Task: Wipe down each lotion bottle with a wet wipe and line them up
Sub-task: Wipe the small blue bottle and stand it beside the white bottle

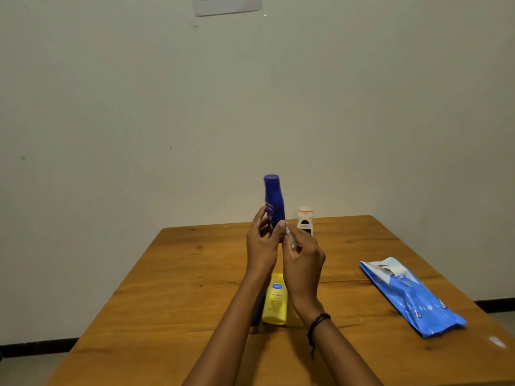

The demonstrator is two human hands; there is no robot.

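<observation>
My left hand (260,240) grips the blue lotion bottle (273,200) upright above the middle of the table (195,274), my right hand (302,256) pinches the wet wipe (289,238) against its base: mid-wipe, I judge, so next I rotate it, then stand it beside the white bottle (305,221) at the far edge

— Where is the dark blue bottle (273,200)?
— Up off the table, nearly upright with its flat cap on top. The left hand (262,240) grips its lower half.
— And the wet wipe (289,238)?
— A small crumpled white wad, pinched in the right hand (302,254) and touching the bottle's lower side at its 4 o'clock.
— The other bottles?
— A white bottle (305,220) with a peach cap stands upright near the table's far edge, at 1 o'clock from the hands. The yellow bottle (276,300), with a blue oval logo, is on the table at 6 o'clock; I cannot tell whether it stands or lies.
</observation>
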